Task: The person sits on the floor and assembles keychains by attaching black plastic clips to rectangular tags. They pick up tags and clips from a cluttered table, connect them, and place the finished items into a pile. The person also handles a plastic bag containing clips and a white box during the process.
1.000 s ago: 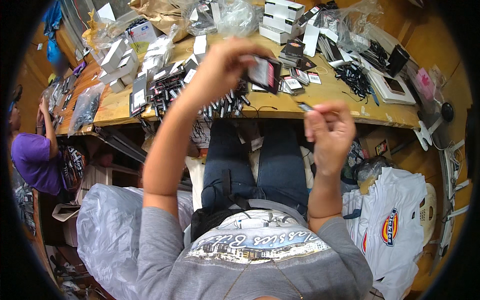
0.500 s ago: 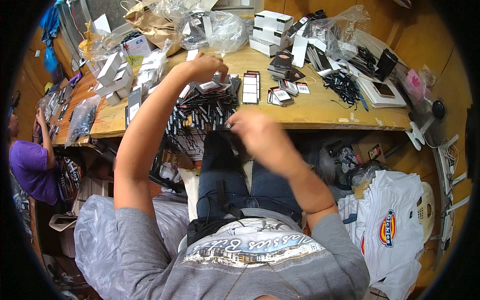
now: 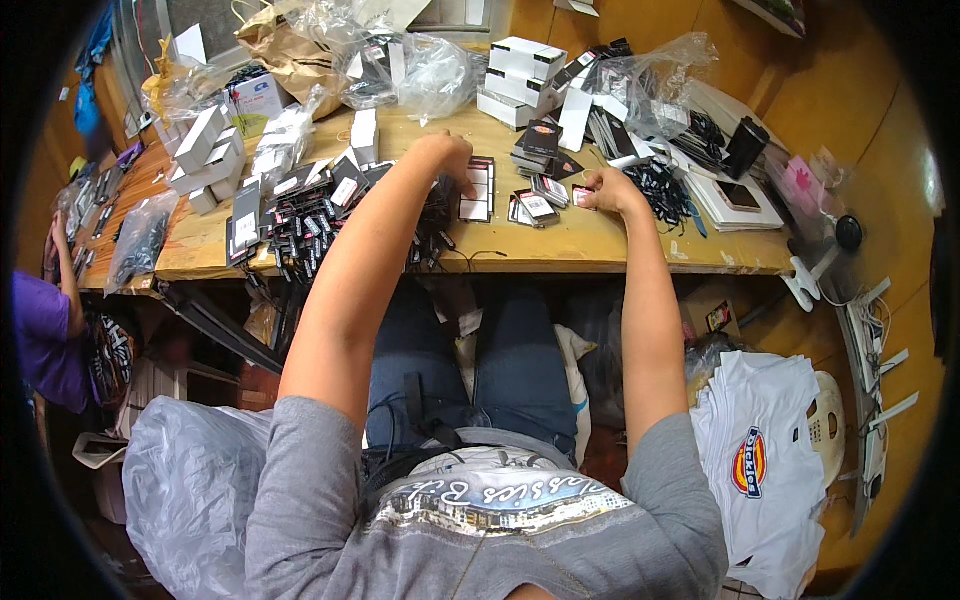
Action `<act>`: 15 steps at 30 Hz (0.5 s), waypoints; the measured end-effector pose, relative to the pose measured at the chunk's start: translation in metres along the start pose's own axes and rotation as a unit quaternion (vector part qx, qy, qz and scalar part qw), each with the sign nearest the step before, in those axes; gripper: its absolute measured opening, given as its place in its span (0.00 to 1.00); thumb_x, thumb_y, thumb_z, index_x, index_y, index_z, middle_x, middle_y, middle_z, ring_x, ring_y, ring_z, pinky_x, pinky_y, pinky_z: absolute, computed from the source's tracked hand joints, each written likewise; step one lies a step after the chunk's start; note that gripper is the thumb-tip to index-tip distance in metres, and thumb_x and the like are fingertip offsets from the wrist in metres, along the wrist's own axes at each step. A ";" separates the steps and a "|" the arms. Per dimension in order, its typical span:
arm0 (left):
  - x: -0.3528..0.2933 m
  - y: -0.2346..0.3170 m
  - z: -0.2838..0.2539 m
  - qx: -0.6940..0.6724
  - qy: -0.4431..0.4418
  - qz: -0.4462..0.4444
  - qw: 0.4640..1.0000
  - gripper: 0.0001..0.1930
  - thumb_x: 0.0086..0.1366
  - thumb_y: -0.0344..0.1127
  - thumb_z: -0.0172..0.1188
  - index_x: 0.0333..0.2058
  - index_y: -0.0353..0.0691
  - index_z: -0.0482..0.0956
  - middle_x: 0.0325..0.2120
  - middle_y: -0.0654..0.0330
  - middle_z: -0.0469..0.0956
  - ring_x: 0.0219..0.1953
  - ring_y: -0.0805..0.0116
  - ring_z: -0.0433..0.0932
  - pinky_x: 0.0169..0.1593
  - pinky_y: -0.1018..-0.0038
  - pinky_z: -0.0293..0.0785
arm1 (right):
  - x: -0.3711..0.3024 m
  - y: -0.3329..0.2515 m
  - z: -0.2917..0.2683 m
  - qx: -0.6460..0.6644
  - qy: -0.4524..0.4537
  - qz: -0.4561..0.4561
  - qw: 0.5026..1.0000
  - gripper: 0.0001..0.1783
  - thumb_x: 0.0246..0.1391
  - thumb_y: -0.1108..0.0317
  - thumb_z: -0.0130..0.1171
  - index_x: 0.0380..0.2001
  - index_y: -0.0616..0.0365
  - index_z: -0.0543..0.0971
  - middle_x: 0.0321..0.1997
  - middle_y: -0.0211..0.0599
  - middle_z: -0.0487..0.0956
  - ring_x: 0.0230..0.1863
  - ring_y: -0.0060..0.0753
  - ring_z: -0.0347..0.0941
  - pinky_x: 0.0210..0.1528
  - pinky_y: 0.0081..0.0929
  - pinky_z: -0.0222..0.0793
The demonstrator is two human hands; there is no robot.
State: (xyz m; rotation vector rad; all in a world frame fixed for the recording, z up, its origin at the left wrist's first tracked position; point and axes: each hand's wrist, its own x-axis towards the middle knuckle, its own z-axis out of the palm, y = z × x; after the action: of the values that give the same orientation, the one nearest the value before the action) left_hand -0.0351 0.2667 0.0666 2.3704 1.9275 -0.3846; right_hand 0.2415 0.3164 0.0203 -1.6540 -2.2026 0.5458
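My left hand (image 3: 452, 158) is over the left edge of a neat row of black hang tags with white labels (image 3: 480, 192). Its fingers are curled downward, and the back of the hand hides what the tips hold, if anything. To the right, my right hand (image 3: 615, 192) pinches a small white and red hang tag (image 3: 582, 197) at the tabletop. Between the hands lies a short stack of labelled tags (image 3: 536, 206), with a pile of black cards (image 3: 540, 143) behind it. My left forearm partly covers a large heap of black tags with cords (image 3: 305, 225).
White boxes stand stacked at the back (image 3: 520, 75) and at the left (image 3: 207, 160). Clear plastic bags (image 3: 440, 75) and a paper bag (image 3: 275, 45) line the rear. Black cords (image 3: 662, 190) and a phone (image 3: 738, 196) lie at right. A purple-sleeved person (image 3: 45, 320) works far left.
My right hand has moved from above my lap, forward and right, to the small tag. My left hand has shifted from above the heap to the tag row. The view has shifted slightly.
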 end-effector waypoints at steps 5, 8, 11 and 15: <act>0.010 -0.001 0.003 -0.031 0.027 0.014 0.999 0.37 0.29 0.55 0.67 0.36 0.33 0.73 0.39 0.50 0.70 0.42 0.54 0.68 0.45 0.68 0.65 | -0.010 0.012 0.001 0.041 0.141 -0.039 0.988 0.23 0.24 0.69 0.68 0.26 0.60 0.66 0.21 0.40 0.73 0.25 0.33 0.70 0.27 0.27 0.64; 0.013 -0.001 0.008 -0.071 0.143 0.021 0.987 0.32 0.29 0.48 0.69 0.33 0.32 0.73 0.35 0.50 0.72 0.38 0.55 0.71 0.41 0.68 0.67 | -0.025 0.005 -0.004 0.222 0.146 0.027 0.964 0.17 0.31 0.75 0.63 0.26 0.60 0.67 0.15 0.35 0.71 0.15 0.24 0.67 0.15 0.21 0.61; 0.026 -0.006 0.013 -0.175 0.238 0.015 0.955 0.26 0.30 0.38 0.69 0.30 0.34 0.71 0.25 0.51 0.74 0.29 0.60 0.73 0.33 0.70 0.69 | -0.037 -0.009 -0.004 0.315 0.184 -0.006 0.931 0.11 0.38 0.80 0.56 0.27 0.61 0.68 0.14 0.30 0.69 0.11 0.16 0.63 0.09 0.15 0.56; 0.024 0.001 0.002 -0.347 0.274 -0.022 0.897 0.20 0.33 0.28 0.66 0.28 0.34 0.70 0.16 0.56 0.73 0.17 0.66 0.73 0.24 0.73 0.69 | -0.047 -0.016 0.000 0.355 0.208 -0.062 0.909 0.10 0.38 0.80 0.55 0.28 0.61 0.68 0.14 0.29 0.70 0.13 0.15 0.63 0.11 0.12 0.58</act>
State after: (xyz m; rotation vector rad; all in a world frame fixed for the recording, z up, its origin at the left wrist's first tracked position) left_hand -0.0303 0.2894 0.0591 2.0435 1.8392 0.9198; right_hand 0.2413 0.2674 0.0267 -1.0998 -1.5210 0.7589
